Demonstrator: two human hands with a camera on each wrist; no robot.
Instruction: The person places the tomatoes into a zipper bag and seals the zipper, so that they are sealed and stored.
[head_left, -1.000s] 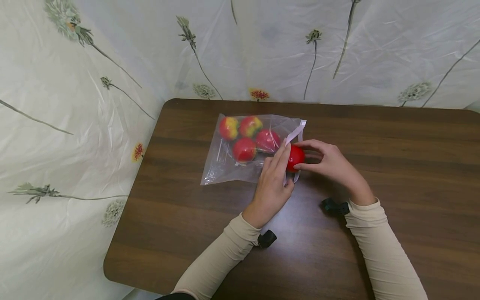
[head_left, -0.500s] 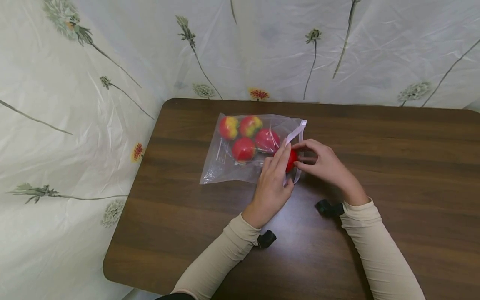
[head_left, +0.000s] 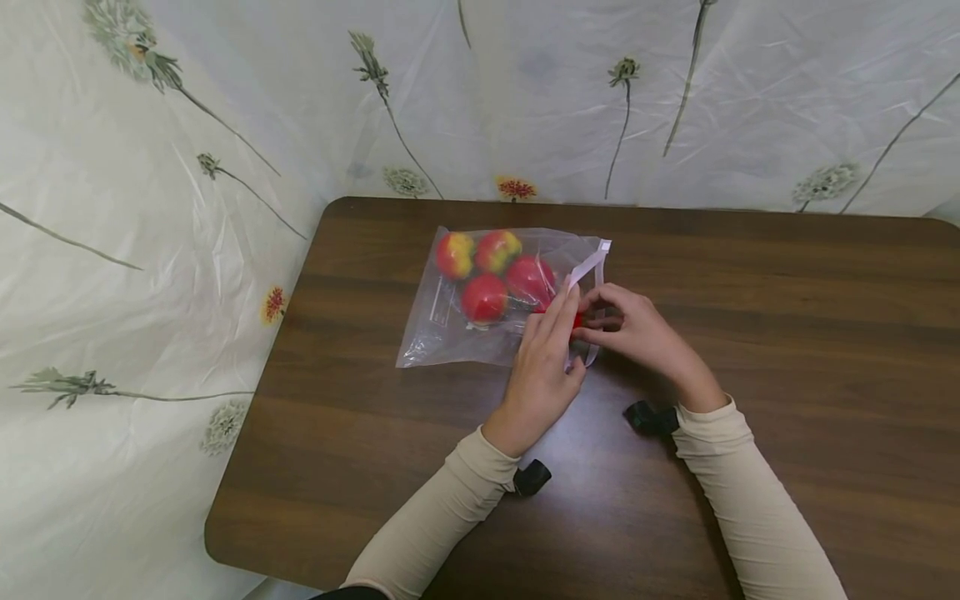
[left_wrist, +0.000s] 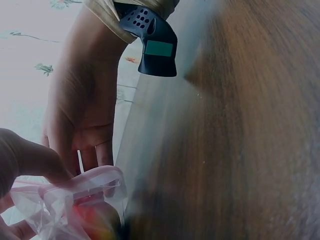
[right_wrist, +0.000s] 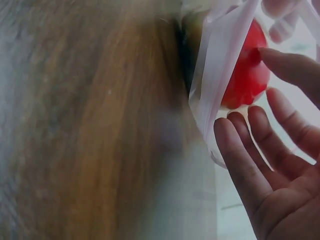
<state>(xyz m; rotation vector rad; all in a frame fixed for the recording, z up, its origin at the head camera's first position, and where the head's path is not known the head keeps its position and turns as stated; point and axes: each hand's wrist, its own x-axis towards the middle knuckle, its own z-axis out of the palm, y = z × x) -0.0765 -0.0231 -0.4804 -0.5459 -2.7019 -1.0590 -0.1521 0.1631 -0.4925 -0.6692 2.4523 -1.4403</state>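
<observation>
In the head view a clear plastic zip bag lies flat with several red-and-yellow apples inside, its pale mouth strip facing right. My left hand holds that mouth, fingers along the top layer; the left wrist view shows its thumb against the bag's rim. At the opening my right hand touches another red apple, which sits within the mouth. One fingertip presses the apple in the right wrist view, while the remaining fingers are loosely bent short of it. My left hand mostly covers this apple from above.
The brown wooden table extends to the right and toward me. Behind it and to its left hangs a pale flower-printed sheet. A black wrist camera projects from the right wrist, another camera from the left.
My right hand has moved left and pushed the red apple from the bag's mouth further inside, its grip loosening. My left hand has stayed almost in place on the bag.
</observation>
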